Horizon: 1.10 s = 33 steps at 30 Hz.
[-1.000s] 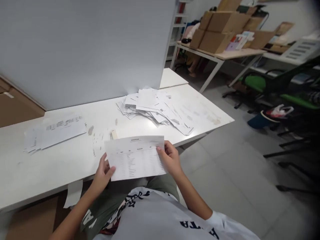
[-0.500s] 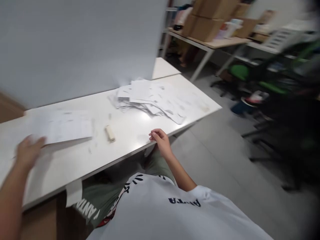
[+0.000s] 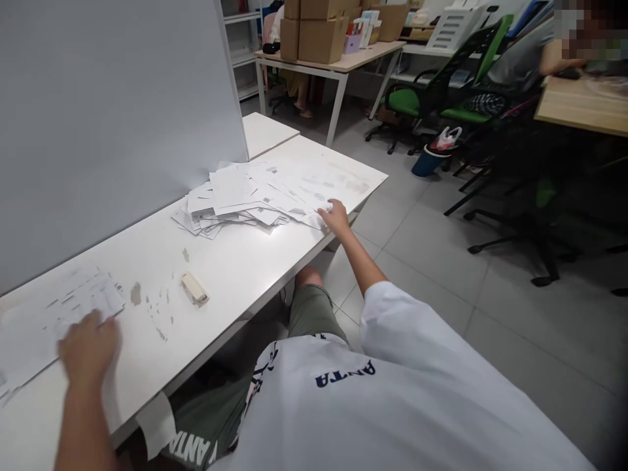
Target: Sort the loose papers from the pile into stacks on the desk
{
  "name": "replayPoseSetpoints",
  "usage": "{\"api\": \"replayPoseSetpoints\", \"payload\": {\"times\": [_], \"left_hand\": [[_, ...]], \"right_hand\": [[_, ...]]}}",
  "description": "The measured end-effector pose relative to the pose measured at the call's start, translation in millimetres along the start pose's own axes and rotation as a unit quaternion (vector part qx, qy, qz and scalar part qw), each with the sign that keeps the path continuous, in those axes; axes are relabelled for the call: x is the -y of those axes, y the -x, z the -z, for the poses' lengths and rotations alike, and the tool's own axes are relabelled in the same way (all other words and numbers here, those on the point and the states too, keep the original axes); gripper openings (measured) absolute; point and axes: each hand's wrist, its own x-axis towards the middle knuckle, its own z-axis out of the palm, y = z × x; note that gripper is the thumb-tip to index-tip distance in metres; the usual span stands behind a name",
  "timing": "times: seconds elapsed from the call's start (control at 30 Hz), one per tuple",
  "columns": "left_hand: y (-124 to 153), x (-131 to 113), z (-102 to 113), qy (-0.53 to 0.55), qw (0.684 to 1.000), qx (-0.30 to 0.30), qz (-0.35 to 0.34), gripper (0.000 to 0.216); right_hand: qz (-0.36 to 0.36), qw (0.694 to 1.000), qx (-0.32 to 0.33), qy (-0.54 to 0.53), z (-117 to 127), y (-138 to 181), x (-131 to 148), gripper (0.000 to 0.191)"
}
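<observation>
A loose pile of printed paper sheets [image 3: 240,193] lies spread near the far end of the white table. My right hand [image 3: 336,218] is at the pile's right corner, its fingers closed on the edge of a sheet of paper [image 3: 307,212]. At the left, my left hand [image 3: 91,347] is smeared by motion, over the near edge of another stack of printed sheets [image 3: 73,297]. Its fingertips are too blurred to show whether they hold anything. Between the two paper groups rests a small cream stapler [image 3: 194,289].
A grey-white partition [image 3: 112,118] rises along the table's far side. Worn marks show on the white tabletop [image 3: 235,275]. Beyond are cardboard boxes [image 3: 321,39] on a desk, green chairs [image 3: 405,101], a blue bin [image 3: 430,160] and a person [image 3: 552,59] at the right.
My view has swung to the right. My right hand has gone from the table's front edge to the paper pile and taken a sheet's edge. My left hand now lies over the left stack.
</observation>
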Motion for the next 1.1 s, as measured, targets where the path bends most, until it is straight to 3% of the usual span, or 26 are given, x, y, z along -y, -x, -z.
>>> {"api": "replayPoseSetpoints", "payload": {"times": [0.1,0.17,0.27,0.37,0.43,0.67,0.87,1.0,1.1], "left_hand": [[-34.6,-4.6,-41.1,0.005,0.998,0.027,0.050,0.085],[-52.0,-5.8,-50.4,0.018,0.998,0.013,0.055,0.083],[-60.1,-4.3,-51.5,0.038,0.996,-0.040,0.064,0.080],[-50.2,-3.5,-53.3,0.046,0.987,-0.133,0.075,0.079],[-41.5,-5.3,-55.7,0.049,0.982,-0.161,0.090,0.077],[-37.7,-8.0,-57.2,0.042,0.980,-0.158,0.110,0.073],[-34.8,-4.1,-58.0,0.038,0.979,-0.176,0.093,0.067],[-35.2,-2.4,-59.4,0.035,0.980,-0.172,0.089,0.064],[-37.1,-1.5,-60.6,0.040,0.980,-0.171,0.096,0.062]], "right_hand": [[-0.005,0.987,0.090,0.132,-13.2,-28.8,0.9,0.082],[-0.002,0.981,0.096,0.171,-20.1,-32.9,-0.6,0.083],[0.031,0.980,0.055,0.187,-25.7,-25.3,-3.1,0.071],[0.059,0.979,0.016,0.197,-26.1,-14.7,-2.2,0.060],[0.064,0.977,-0.009,0.203,-25.1,-9.6,0.2,0.053],[0.076,0.973,-0.045,0.212,-23.0,-2.7,5.4,0.041],[0.064,0.974,-0.024,0.214,-17.4,-1.0,6.3,0.040],[0.023,0.986,-0.010,0.162,-8.2,9.0,-0.9,0.041],[0.040,0.991,0.006,0.130,-2.5,18.9,-9.8,0.043]]}}
